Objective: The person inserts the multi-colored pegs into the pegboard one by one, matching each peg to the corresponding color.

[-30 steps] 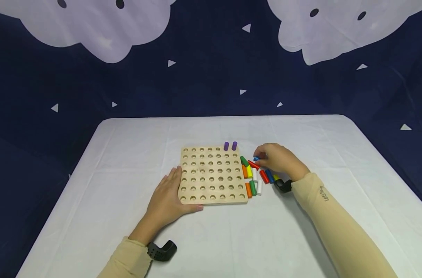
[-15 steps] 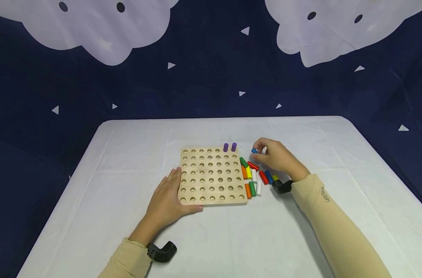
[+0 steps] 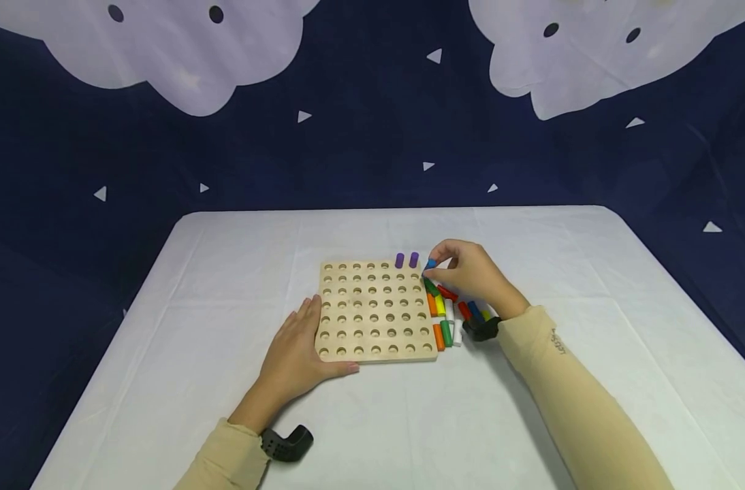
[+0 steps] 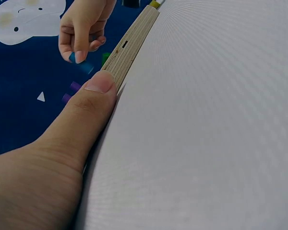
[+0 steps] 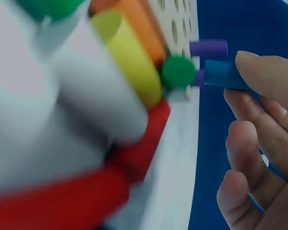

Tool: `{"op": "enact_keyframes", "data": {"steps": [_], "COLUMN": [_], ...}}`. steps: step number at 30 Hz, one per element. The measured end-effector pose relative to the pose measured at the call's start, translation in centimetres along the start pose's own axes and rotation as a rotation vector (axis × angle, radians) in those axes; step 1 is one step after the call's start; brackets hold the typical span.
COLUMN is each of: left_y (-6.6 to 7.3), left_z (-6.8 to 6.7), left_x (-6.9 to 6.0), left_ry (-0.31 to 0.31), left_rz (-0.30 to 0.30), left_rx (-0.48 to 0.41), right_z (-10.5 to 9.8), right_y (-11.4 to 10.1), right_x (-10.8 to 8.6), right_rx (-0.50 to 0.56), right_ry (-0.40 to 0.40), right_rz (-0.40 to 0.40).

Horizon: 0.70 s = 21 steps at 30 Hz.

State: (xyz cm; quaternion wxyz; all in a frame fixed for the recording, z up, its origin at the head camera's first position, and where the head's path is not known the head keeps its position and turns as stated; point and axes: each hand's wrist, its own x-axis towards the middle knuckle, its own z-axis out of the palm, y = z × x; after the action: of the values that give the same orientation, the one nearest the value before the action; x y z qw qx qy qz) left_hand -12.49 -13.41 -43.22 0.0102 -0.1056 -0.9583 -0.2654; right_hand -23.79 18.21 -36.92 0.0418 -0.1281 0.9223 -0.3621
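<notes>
A square wooden pegboard (image 3: 372, 309) with rows of round holes lies flat on the table. Two purple pegs (image 3: 400, 260) stand upright in its far row, near the right corner. My left hand (image 3: 293, 347) rests against the board, fingers along its left side and thumb (image 4: 98, 88) on the front edge. Between thumb and fingertips, my right hand (image 3: 473, 272) pinches a blue peg (image 5: 223, 74). That peg is tilted, just beyond the board's far right corner, above a green peg (image 3: 431, 286). The ring and little fingers of the right hand hold nothing in the right wrist view.
Loose pegs lie along the board's right side: orange (image 3: 438, 337), white (image 3: 457, 332), yellow (image 3: 440, 304), red (image 3: 447, 293) and another blue one (image 3: 474, 310). Some sit partly under the right wrist's black camera (image 3: 481, 329). A white cloth covers the table (image 3: 238, 258); a dark blue backdrop (image 3: 360, 150) hangs behind.
My right hand has carried the blue peg left, from over the loose pegs to the board's far right corner, turning it more upright. The left hand and board have stayed put.
</notes>
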Motion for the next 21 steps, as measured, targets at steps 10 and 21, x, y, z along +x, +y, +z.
{"op": "enact_keyframes", "data": {"steps": [10,21], "left_y": [-0.1,-0.3], "left_z": [0.1,0.0], "left_x": [0.0,0.0], "left_ry": [-0.004,-0.013], "left_rz": [-0.005,-0.008], "left_rx": [0.007,-0.007], "right_z": [2.3,3.4], "right_y": [-2.1,-2.9], "right_x": [1.4,2.0], "right_rx": [-0.030,-0.118], "right_ry": [-0.021,-0.037], "right_rz": [-0.064,-0.049]}}
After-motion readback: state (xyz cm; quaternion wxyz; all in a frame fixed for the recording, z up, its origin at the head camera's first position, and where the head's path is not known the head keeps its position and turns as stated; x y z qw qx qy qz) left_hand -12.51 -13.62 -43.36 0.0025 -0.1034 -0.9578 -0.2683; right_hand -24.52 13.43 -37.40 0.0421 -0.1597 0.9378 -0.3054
